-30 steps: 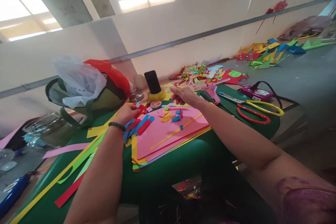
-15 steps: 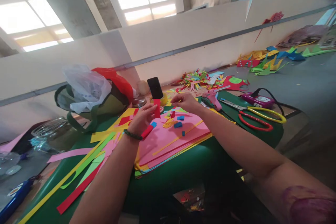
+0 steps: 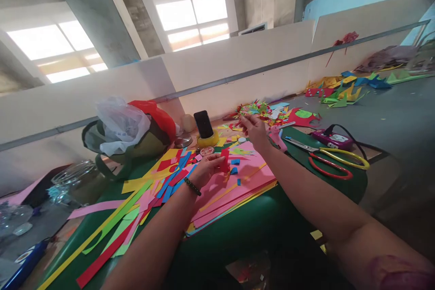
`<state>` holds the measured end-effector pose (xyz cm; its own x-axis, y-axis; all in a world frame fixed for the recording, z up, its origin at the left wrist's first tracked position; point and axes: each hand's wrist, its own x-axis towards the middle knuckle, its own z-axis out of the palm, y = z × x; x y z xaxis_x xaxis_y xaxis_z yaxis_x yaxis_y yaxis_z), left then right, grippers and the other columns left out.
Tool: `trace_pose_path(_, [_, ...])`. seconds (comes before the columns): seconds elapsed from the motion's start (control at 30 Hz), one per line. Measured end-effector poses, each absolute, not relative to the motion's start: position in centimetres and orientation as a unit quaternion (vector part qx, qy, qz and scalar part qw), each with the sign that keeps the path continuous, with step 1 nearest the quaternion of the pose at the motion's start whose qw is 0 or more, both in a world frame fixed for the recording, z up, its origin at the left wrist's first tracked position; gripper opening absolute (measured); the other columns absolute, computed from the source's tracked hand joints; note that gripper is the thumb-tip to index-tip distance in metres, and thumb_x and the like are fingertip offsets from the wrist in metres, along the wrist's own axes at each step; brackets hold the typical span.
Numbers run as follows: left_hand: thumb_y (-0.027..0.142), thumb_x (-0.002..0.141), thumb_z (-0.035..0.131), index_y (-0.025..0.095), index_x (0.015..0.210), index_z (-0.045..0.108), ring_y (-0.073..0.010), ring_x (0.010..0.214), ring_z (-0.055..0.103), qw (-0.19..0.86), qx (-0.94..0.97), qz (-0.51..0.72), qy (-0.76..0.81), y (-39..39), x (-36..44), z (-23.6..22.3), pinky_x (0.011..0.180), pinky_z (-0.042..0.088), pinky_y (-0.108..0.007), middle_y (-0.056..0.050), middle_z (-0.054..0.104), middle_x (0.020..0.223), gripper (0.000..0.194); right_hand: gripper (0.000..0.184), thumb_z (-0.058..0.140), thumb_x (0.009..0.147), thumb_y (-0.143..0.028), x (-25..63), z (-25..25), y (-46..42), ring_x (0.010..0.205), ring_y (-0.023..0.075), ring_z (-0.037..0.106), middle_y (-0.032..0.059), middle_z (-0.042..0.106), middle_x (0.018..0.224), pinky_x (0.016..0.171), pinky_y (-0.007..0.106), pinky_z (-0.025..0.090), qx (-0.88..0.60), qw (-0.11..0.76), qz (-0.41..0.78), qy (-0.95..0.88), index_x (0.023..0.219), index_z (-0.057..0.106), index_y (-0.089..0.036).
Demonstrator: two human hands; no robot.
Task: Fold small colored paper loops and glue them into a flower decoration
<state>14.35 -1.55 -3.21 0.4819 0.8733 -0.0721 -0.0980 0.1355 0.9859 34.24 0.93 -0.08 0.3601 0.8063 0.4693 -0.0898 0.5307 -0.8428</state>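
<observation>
Between the thumb and fingers of my left hand [image 3: 208,170] is a red paper piece [image 3: 225,159], held up over the stack of coloured sheets [image 3: 217,206], pink on top. My right hand [image 3: 254,130] is raised behind the stack, its fingertips pressed together in front of the pile of colourful paper cut-outs [image 3: 260,108]. Whatever is in that pinch is too small to make out. Small blue paper bits [image 3: 234,171] lie on the pink sheet, just right of my left hand. Blue strips [image 3: 175,174] and other cut strips are spread left of the stack.
Large scissors [image 3: 328,156] with red and yellow handles lie at right, beside a pink glue gun [image 3: 277,138] and a purple box [image 3: 332,139] with a cable. A phone [image 3: 203,123] leans on a yellow tape roll [image 3: 208,139]. A bag [image 3: 149,138] stands back left.
My left hand has moved right and lower over the stack with the red paper piece. My right hand has lifted away, farther back and right. The view has tilted up slightly.
</observation>
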Motion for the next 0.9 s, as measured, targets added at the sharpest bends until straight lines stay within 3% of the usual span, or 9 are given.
trace_pose_path(0.1, [0.044, 0.054, 0.088, 0.015, 0.072, 0.07, -0.0108, 0.063, 0.059, 0.616, 0.565, 0.393, 0.383, -1.6, 14.0, -2.7, 0.06, 0.046, -0.023, -0.001, 0.064, 0.069, 0.039, 0.029, 0.065, 0.072, -0.045, 32.9, -0.5, 0.0, 0.056, 0.0102, 0.053, -0.0018, 0.06, 0.062, 0.05, 0.022, 0.041, -0.348, 0.616, 0.342, -0.618, 0.08, 0.063, -0.017])
trace_pose_path(0.2, [0.046, 0.055, 0.086, 0.016, 0.072, 0.072, -0.0068, 0.059, 0.05, 0.568, 0.587, 0.421, 0.395, -1.7, 13.6, -2.0, 0.052, 0.037, -0.019, 0.001, 0.06, 0.068, 0.038, 0.027, 0.072, 0.067, -0.031, 31.4, -1.3, -0.7, 0.063, 0.0119, 0.058, -0.0021, 0.063, 0.067, 0.058, 0.024, 0.045, -0.327, 0.547, 0.327, -0.698, 0.087, 0.062, -0.017])
trace_pose_path(0.37, [0.043, 0.049, 0.088, 0.015, 0.067, 0.071, -0.0064, 0.053, 0.045, 0.555, 0.583, 0.433, 0.406, -1.7, 13.2, -1.4, 0.048, 0.032, -0.019, 0.002, 0.055, 0.059, 0.037, 0.021, 0.066, 0.073, -0.024, 30.9, -1.9, -0.8, 0.065, 0.0126, 0.058, -0.0018, 0.06, 0.068, 0.059, 0.024, 0.045, -0.337, 0.561, 0.263, -0.709, 0.093, 0.06, -0.018])
trace_pose_path(0.47, [0.037, 0.047, 0.09, 0.015, 0.067, 0.069, -0.0066, 0.052, 0.048, 0.577, 0.529, 0.466, 0.413, -1.6, 12.9, -1.1, 0.047, 0.033, -0.02, 0.002, 0.059, 0.06, 0.036, 0.02, 0.06, 0.079, -0.02, 31.3, -1.8, -0.9, 0.068, 0.0122, 0.056, 0.002, 0.061, 0.083, 0.06, 0.024, 0.046, -0.333, 0.574, 0.186, -0.724, 0.098, 0.065, -0.02])
trace_pose_path(0.6, [0.03, 0.053, 0.088, 0.018, 0.075, 0.067, -0.007, 0.055, 0.055, 0.606, 0.486, 0.49, 0.396, -1.7, 12.5, -0.6, 0.05, 0.039, -0.019, 0.003, 0.063, 0.064, 0.032, 0.026, 0.058, 0.078, -0.01, 31.1, -1.9, -1.4, 0.066, 0.0098, 0.053, 0.0042, 0.058, 0.098, 0.062, 0.025, 0.046, -0.295, 0.515, 0.135, -0.794, 0.097, 0.071, -0.024])
trace_pose_path(0.73, [0.023, 0.059, 0.084, 0.017, 0.073, 0.065, -0.0092, 0.061, 0.062, 0.621, 0.472, 0.489, 0.39, -1.9, 12.6, -0.5, 0.056, 0.046, -0.02, 0.001, 0.067, 0.069, 0.024, 0.01, 0.064, 0.081, -0.018, 30.5, -2.1, -1.6, 0.075, 0.0136, 0.056, 0.0037, 0.057, 0.088, 0.067, 0.026, 0.046, -0.267, 0.507, 0.133, -0.808, 0.082, 0.073, -0.022])
trace_pose_path(0.9, [0.029, 0.057, 0.085, 0.017, 0.073, 0.066, -0.0137, 0.068, 0.067, 0.606, 0.48, 0.5, 0.39, -2.1, 12.9, -0.6, 0.06, 0.048, -0.022, -0.002, 0.071, 0.072, 0.028, 0.015, 0.066, 0.082, -0.03, 30.4, -1.9, -1.3, 0.073, 0.0144, 0.055, 0.0024, 0.06, 0.075, 0.068, 0.027, 0.044, -0.272, 0.527, 0.209, -0.777, 0.073, 0.072, -0.02])
